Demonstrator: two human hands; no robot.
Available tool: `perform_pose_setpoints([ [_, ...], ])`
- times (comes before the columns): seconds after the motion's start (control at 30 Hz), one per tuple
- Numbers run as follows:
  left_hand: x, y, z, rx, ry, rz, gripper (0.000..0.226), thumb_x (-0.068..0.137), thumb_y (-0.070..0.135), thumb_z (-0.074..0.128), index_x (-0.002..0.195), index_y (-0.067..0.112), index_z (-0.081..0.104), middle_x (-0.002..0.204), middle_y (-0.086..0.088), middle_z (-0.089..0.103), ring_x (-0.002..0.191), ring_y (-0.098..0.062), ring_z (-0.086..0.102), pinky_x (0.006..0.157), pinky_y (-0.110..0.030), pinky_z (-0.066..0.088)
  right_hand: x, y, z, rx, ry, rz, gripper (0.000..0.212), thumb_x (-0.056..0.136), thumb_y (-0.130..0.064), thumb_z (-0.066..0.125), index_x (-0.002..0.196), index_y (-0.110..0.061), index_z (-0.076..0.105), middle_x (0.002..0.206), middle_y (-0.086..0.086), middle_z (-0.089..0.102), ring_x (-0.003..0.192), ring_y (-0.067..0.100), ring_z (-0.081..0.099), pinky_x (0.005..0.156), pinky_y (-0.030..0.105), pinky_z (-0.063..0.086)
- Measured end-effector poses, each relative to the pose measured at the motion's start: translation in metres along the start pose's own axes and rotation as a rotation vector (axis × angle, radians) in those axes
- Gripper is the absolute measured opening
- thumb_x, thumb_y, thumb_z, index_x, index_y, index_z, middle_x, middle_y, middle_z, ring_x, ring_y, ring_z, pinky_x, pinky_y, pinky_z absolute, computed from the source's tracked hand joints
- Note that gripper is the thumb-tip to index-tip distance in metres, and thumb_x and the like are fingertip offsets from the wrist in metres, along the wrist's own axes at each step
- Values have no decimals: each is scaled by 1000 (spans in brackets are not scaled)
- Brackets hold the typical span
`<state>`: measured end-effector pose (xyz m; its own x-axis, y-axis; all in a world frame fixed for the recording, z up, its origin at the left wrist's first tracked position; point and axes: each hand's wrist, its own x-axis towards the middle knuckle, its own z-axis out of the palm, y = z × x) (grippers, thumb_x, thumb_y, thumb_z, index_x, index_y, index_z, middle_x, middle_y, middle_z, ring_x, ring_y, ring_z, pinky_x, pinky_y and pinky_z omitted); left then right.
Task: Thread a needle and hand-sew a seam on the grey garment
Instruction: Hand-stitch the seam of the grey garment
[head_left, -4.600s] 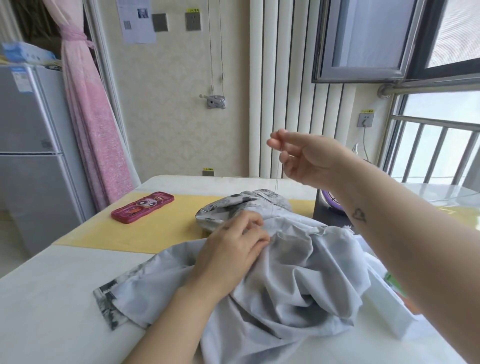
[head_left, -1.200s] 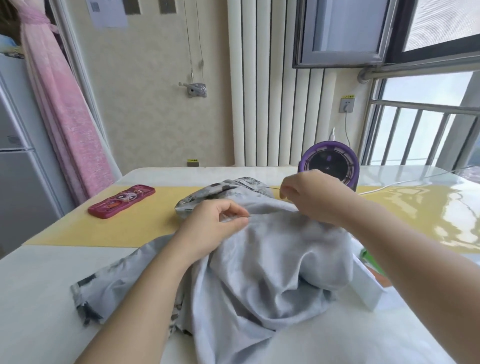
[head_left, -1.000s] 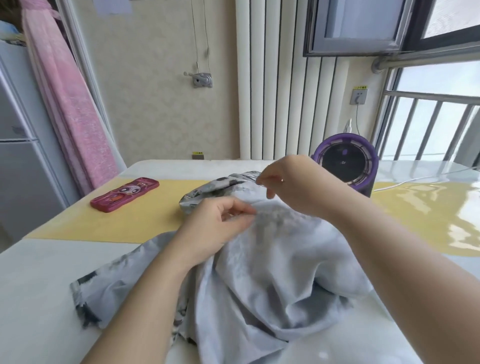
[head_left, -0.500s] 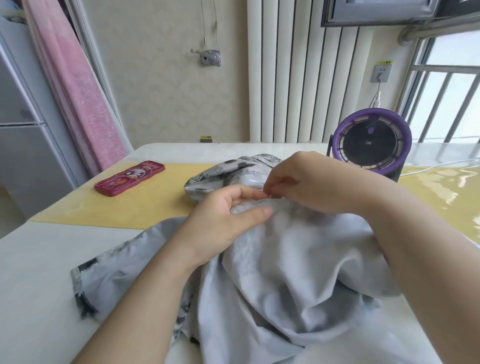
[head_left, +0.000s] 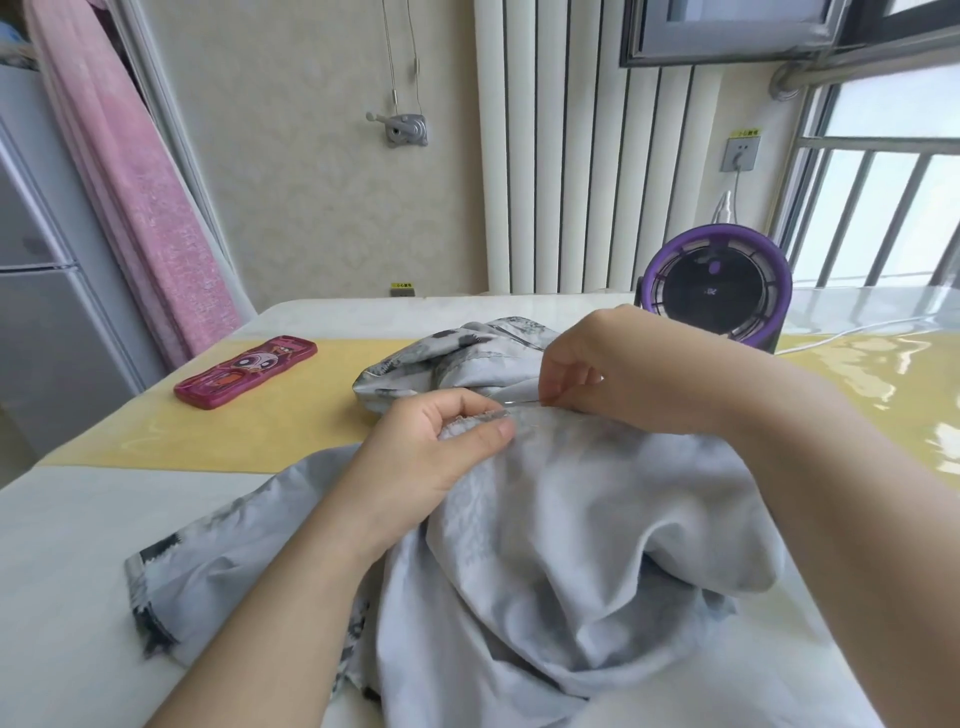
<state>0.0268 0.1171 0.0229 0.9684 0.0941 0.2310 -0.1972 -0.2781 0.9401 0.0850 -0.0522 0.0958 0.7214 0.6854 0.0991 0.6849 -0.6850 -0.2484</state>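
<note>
Stitching seam | right hand pinches needle, tip toward left hand | left hand grips grey garment fold just beside it | cloth likely soft, limp: hold edge close to needle

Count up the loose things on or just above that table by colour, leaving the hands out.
Grey: 1, the garment
Pink: 1, the flat case
Purple: 1, the round fan
Silver: 1, the needle
White: 1, the cable
Total: 5
</note>
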Motion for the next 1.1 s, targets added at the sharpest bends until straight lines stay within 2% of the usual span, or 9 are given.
perform_pose_setpoints([
  [0.3,-1,1,0,-51,26,-20,6,83,14,68,81,18,71,85,5,72,86,-8,65,90,-29,48,1,2,1,-47,2,28,30,87,-9,53,78,-36,61,78,-14,63,81,15,63,77,36,54],
  [0.4,-1,1,0,-70,23,-26,7,83,13,67,80,18,70,83,6,72,84,-7,65,88,-27,49,2,2,2,-33,-4,17,29,88,-8,52,84,-33,67,82,-10,66,81,15,63,76,35,54],
  [0.57,-2,3,0,-95,1,-35,8,84,12,65,81,17,70,82,6,72,82,-7,66,84,-22,50,2,2,2,-21,-11,-7,29,87,-8,52,85,-33,67,84,-12,65,83,12,62,73,24,50],
  [0.83,-2,5,0,-137,-11,-64,6,84,12,65,82,16,70,82,5,73,80,-7,66,81,-22,51,5,6,4,16,-7,-17,31,86,-6,51,86,-32,68,88,-11,67,84,10,62,67,18,48],
  [0.9,-2,5,0,-157,-23,-76,2,81,16,69,82,16,70,84,3,73,82,-9,66,85,-26,50,5,7,5,30,-12,-26,31,86,-6,52,84,-33,68,87,-11,68,83,9,62,65,15,47],
  [0.97,-2,4,-1,-203,-32,-92,9,73,21,75,80,16,71,84,0,72,82,-10,66,86,-28,50,6,7,5,44,0,-35,31,85,-6,53,82,-34,67,88,-11,69,83,9,63,69,18,50],
  [1.03,-2,4,-1,-289,-44,-117,14,67,23,72,79,16,70,81,0,71,77,-10,65,83,-27,49,7,7,5,55,36,-44,31,86,-8,55,80,-36,66,87,-12,68,83,8,64,72,22,52],
  [1.1,-2,4,-1,-364,-62,-142,16,65,22,68,79,13,69,78,-1,71,73,-10,65,77,-23,50,8,6,6,65,69,-56,31,86,-8,56,78,-36,65,86,-13,69,83,6,64,71,21,51],
])
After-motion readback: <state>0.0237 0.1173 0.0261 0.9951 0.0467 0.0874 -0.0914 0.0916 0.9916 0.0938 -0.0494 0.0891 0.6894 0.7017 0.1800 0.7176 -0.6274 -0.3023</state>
